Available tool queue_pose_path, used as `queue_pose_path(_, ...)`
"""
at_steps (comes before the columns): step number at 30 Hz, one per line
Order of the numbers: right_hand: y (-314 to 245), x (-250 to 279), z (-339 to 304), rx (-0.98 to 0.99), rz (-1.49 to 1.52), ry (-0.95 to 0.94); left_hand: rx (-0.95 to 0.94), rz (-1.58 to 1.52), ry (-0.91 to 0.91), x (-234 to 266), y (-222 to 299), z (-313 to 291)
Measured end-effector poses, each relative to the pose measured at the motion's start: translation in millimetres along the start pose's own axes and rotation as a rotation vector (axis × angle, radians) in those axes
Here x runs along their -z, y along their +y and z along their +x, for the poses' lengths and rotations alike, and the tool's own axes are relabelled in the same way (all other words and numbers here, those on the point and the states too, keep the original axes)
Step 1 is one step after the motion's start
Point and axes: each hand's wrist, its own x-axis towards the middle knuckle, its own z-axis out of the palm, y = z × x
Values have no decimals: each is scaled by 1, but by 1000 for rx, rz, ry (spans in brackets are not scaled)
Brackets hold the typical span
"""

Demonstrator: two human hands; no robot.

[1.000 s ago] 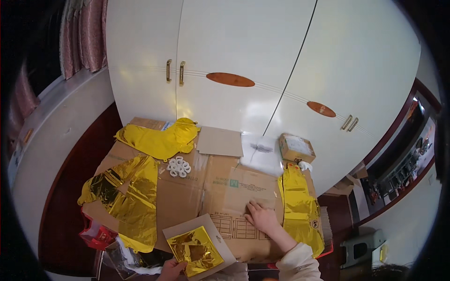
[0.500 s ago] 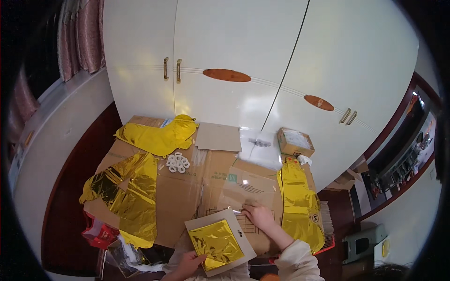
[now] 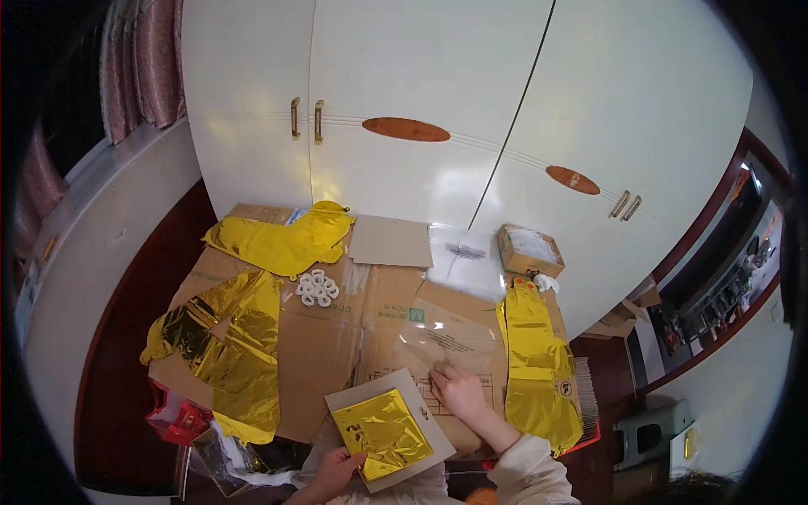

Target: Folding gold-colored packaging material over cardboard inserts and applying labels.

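Observation:
My left hand point(image 3: 337, 471) grips the lower left edge of a grey card point(image 3: 406, 389) with a folded gold foil balloon point(image 3: 383, 431) lying flat on it; the thumb rests on the foil. The card is tilted at the table's near edge. Just right of it, my right hand point(image 3: 461, 392) is on the cardboard sheet point(image 3: 316, 362), fingers bent and together, tips down beside clear plastic film point(image 3: 438, 332). Whatever is under those fingertips is hidden. Flat gold foil balloons lie on both sides: one at the far left point(image 3: 282, 240), one nearer left point(image 3: 244, 353), one at the right point(image 3: 539, 370).
White rings point(image 3: 317, 289) are piled near the middle left. At the back lie a plain grey card point(image 3: 391, 241), clear plastic bags point(image 3: 463, 261) and a small open box point(image 3: 530, 250). A stack of cards point(image 3: 587, 396) stands at the right edge; a red bag point(image 3: 178, 421) hangs at the left.
The card with the foil has shifted slightly left and up. My right fingers have bent more, and a pale strip by their tips no longer shows. The view has shifted a little.

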Motion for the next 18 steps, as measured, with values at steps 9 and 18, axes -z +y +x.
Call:
queue_pose_path(9, -1, 11, 7, -191, 209, -138, -39, -274, -89, 9, -40, 30)
queue_pose_path(18, -27, 22, 10, -168, 273, -153, -182, -257, 10, -12, -19, 25)
